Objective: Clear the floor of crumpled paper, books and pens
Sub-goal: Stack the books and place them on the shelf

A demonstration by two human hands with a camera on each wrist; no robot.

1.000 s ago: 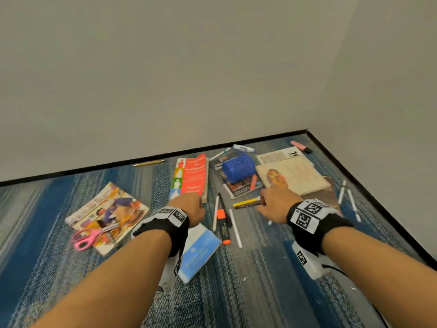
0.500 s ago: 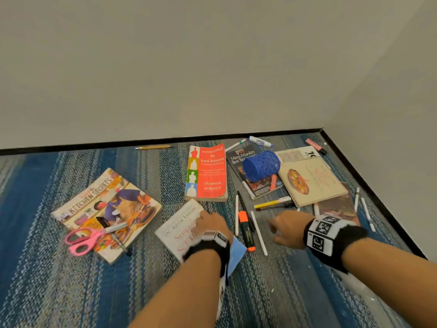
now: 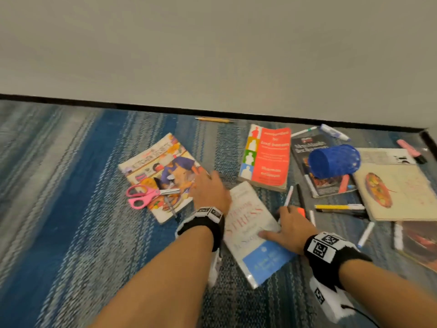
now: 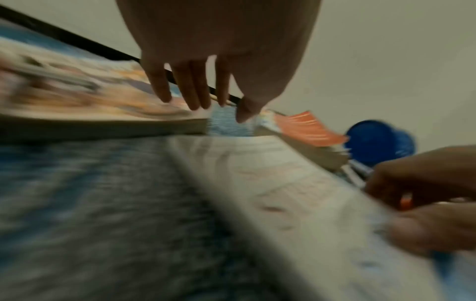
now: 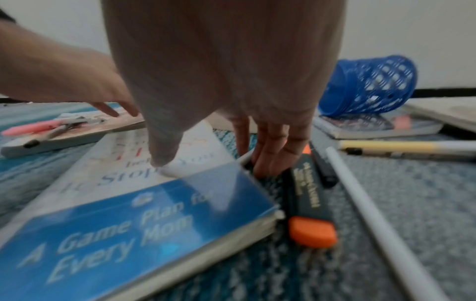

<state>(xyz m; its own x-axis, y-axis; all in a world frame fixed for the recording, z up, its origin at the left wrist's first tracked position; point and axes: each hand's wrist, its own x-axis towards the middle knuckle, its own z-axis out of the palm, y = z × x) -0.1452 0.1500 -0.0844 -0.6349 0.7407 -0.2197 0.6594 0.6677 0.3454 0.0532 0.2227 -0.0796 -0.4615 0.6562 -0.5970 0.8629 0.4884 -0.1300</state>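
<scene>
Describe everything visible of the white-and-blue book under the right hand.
The white-and-blue book is a thick volume with a glossy cover, white with red lettering above and a blue band below. It lies flat and closed on the carpet, angled. The right hand grips its right edge, thumb on the cover, fingers beside the orange highlighter.

Two bare forearms, black wristbands (image 3: 208, 223) carrying white square-patterned marker tags (image 3: 322, 243), white camera units strapped beneath each wrist, thin black cable trailing from the right unit (image 3: 331, 301)

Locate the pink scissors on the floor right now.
In the head view, the pink scissors lie left of centre on the cookbook, just left of the left hand.
</scene>
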